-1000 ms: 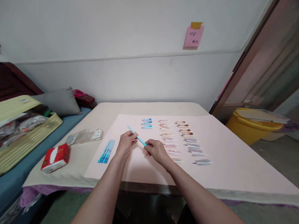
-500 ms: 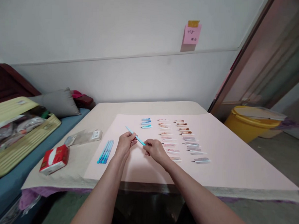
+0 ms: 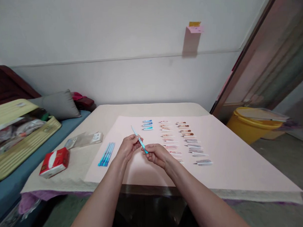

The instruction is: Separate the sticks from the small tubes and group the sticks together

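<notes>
Light-blue pen (image 3: 142, 144) at centre of frame, raised above the pale pink sheet (image 3: 230, 157) and slanting, thin tip toward upper left, thicker end toward lower right. Left hand (image 3: 129, 146) has thumb and fingers closed around its middle stretch; right hand (image 3: 156, 154) pinches the lower end, fingers drawn in tight. Exact fingertip contacts too small to make out.

Just left of the left forearm, lower left of centre: four blue pens (image 3: 106, 154) side by side. Beyond the hands, upper middle of the sheet: a short stack of blue pen parts (image 3: 148, 124). Right of it, a column of pinkish pen parts (image 3: 171, 147), partly hidden by the right hand; farther right, brown pen parts (image 3: 187, 134) above grey pen parts (image 3: 204, 161).

Left side of table: red tissue pack (image 3: 54, 162), clear plastic bag (image 3: 84, 139) just beyond. Right edge of frame: yellow bin (image 3: 252, 126).
</notes>
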Motion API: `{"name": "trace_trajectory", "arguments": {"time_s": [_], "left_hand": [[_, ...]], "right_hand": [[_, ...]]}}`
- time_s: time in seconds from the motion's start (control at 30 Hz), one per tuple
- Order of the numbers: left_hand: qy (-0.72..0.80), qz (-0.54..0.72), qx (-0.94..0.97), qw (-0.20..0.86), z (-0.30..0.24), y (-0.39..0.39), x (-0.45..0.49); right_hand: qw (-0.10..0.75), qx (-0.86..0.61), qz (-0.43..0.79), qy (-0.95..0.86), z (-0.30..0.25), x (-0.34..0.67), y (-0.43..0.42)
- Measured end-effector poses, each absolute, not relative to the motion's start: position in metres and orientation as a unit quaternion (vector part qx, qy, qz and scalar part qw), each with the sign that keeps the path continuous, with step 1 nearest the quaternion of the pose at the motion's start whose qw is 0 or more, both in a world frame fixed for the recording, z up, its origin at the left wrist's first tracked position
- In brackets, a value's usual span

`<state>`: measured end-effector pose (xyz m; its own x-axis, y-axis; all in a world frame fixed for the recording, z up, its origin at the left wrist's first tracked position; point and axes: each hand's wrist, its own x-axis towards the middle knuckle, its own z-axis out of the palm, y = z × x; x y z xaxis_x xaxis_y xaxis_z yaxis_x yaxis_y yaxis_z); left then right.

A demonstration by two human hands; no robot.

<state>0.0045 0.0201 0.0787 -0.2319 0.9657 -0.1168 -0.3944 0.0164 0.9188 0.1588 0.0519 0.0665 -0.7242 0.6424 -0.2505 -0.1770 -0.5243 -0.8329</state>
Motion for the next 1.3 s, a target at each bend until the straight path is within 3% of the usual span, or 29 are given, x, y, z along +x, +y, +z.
{"name": "trace_trajectory", "arguments": {"time_s": [0.1,0.27,0.5,0.7,0.83,0.93,1.17,1.3], "left_hand": [[0.455,0.632,0.298,0.552,0.079,0.021,0.004],[0.464,0.627,0.293,0.553,0.076,0.021,0.004],[0.457,0.619,0.293,0.567,0.076,0.019,0.007],[0.521,0.647,0.241,0.501,0.077,0.019,0.011],[0.454,0.633,0.239,0.58,0.076,0.019,0.008],[0.398,0.631,0.233,0.624,0.074,0.02,0.007],[0.401,0.701,0.228,0.544,0.07,0.023,0.005],[0.448,0.69,0.211,0.528,0.07,0.023,0.0]], "right_hand": [[0.261,-0.293,0.798,-0.458,0.064,0.156,0.05],[0.321,-0.345,0.629,-0.618,0.059,0.149,0.047],[0.338,-0.395,0.502,-0.691,0.057,0.143,0.043],[0.336,-0.369,0.557,-0.664,0.059,0.137,0.038],[0.304,-0.303,0.748,-0.506,0.064,0.138,0.039],[0.294,-0.261,0.806,-0.442,0.066,0.141,0.04],[0.327,-0.297,0.721,-0.533,0.06,0.139,0.04],[0.321,-0.35,0.606,-0.638,0.058,0.138,0.041]]}}
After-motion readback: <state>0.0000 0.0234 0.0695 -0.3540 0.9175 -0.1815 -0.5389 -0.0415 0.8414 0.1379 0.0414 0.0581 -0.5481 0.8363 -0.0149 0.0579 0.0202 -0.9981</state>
